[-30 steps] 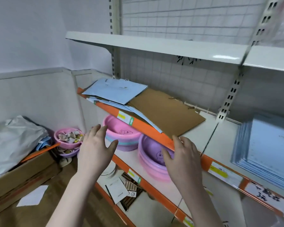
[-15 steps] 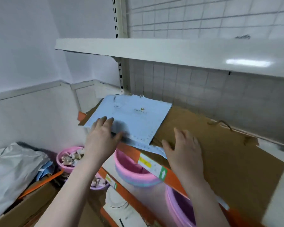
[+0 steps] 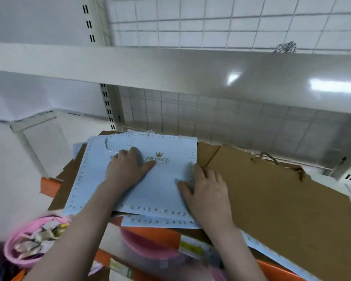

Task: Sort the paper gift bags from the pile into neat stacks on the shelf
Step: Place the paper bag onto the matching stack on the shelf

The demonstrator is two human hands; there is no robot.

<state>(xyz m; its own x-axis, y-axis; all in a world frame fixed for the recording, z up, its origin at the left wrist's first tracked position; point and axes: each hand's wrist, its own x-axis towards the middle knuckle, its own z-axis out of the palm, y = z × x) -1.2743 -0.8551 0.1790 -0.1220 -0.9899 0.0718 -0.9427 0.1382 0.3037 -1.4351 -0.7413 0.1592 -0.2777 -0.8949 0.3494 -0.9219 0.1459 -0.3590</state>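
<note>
Several flat light-blue paper gift bags (image 3: 162, 179) printed "PRINCE" lie in a loose pile on the shelf, overhanging its orange front edge (image 3: 49, 185). My left hand (image 3: 126, 169) rests flat on the top bag, fingers spread near the lettering. My right hand (image 3: 205, 189) lies on the pile's right edge, thumb on top; its fingertips look tucked at the edge, where the blue bags meet a large brown paper bag (image 3: 272, 199) lying flat beneath and to the right.
A white shelf board (image 3: 170, 65) hangs close above the pile, with a wire grid back panel (image 3: 211, 21) behind. Pink plastic basins (image 3: 32, 240) sit on the lower level at bottom left. A steel upright (image 3: 107, 106) stands at the back left.
I have come closer to the shelf. Both hands have moved forward from the pile's front edge onto the blue bags; the left now lies flat on the top bag, the right at its right edge.
</note>
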